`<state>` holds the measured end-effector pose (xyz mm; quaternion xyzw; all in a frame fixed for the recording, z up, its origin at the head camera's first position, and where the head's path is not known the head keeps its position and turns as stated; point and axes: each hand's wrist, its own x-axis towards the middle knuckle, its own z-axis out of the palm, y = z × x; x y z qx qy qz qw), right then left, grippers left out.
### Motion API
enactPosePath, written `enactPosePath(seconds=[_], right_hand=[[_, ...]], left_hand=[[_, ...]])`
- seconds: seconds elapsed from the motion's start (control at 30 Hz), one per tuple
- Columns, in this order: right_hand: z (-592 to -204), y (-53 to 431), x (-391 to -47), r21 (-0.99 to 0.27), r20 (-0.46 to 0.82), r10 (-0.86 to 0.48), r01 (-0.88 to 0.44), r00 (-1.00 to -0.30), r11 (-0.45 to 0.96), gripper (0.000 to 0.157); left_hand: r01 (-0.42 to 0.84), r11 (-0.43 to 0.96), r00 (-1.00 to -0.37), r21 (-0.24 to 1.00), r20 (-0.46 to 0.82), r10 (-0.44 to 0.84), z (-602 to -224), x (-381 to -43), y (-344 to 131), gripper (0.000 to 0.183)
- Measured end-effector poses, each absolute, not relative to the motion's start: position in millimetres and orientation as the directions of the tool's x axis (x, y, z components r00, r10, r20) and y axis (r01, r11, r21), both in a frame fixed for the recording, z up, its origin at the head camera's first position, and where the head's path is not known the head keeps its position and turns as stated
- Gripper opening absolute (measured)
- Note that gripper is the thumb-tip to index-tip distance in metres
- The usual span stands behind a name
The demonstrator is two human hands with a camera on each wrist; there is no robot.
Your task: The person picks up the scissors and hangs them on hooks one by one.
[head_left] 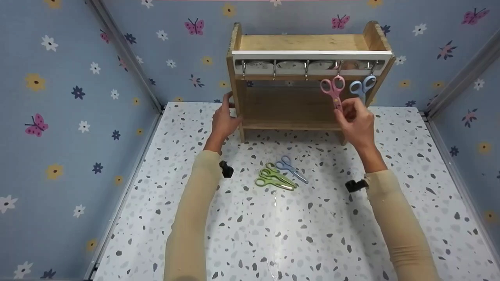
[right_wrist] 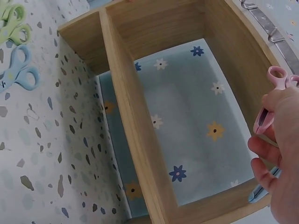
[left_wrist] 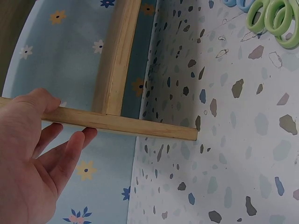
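Observation:
A small wooden shelf (head_left: 291, 109) stands at the back of the table. My left hand (head_left: 225, 121) grips its left side panel (left_wrist: 149, 129), thumb on one face and fingers on the other. On the right, my right hand (head_left: 357, 123) pinches a pair of pink scissors (head_left: 334, 92) by the blade end, handles up. One pink finger loop is at a hook (head_left: 340, 68) on the shelf's front rail; I cannot tell if it is hooked. Blue scissors (head_left: 363, 86) hang from the rightmost hook, their lower part partly behind my right hand.
Two green scissors (head_left: 275, 181) and another blue pair (head_left: 292, 169) lie together on the speckled table (head_left: 312, 242) in front of the shelf. Several hooks line the metal rail (head_left: 289, 56). Flower-patterned panels (head_left: 78, 128) enclose the left, back and right.

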<state>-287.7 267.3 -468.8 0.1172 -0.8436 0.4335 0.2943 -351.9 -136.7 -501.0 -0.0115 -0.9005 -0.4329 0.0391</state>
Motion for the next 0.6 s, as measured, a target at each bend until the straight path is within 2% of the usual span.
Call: enactPosePath(seconds=[0.6], right_hand=[[-478.5, 265.4, -282.7, -0.638, 0.569, 0.071, -0.385, -0.819, 0.668, 0.025]], left_hand=[[0.066, 0.616, -0.996, 0.785, 0.089, -0.006, -501.3, -353.2, -137.1, 0.084]])
